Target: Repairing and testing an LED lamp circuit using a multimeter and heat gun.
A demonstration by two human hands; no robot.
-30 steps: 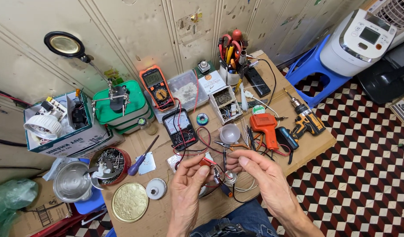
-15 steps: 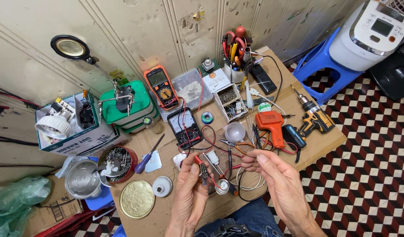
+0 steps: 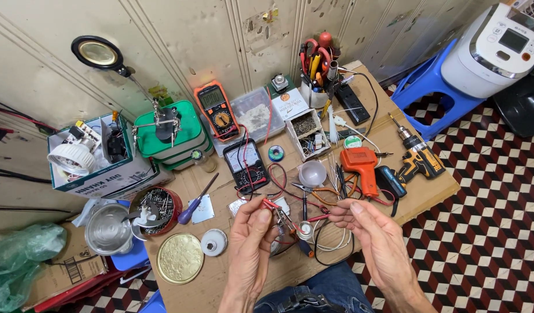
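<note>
My left hand [image 3: 250,243] pinches a small part with red clip leads [image 3: 274,207] on it, just above the cardboard-covered table [image 3: 243,284]. My right hand [image 3: 376,239] holds a thin red lead [image 3: 318,218] between thumb and fingertips, stretched toward the left hand. A small round silver piece [image 3: 304,229] and coiled white and black wires [image 3: 330,242] lie between and under the hands. Red wires run from the part up to a black analog multimeter [image 3: 249,162] behind the hands.
An orange soldering gun [image 3: 362,169] and a cordless drill [image 3: 416,160] lie to the right. An orange digital meter [image 3: 216,110], green tins [image 3: 165,134], a bowl of screws [image 3: 157,206], a gold lid [image 3: 180,258] and a screwdriver [image 3: 195,202] sit left. A blue stool [image 3: 429,93] stands beyond.
My right hand has drawn a little to the right, pulling the red lead out from the left hand. The view has shifted slightly; the left hand stays in place.
</note>
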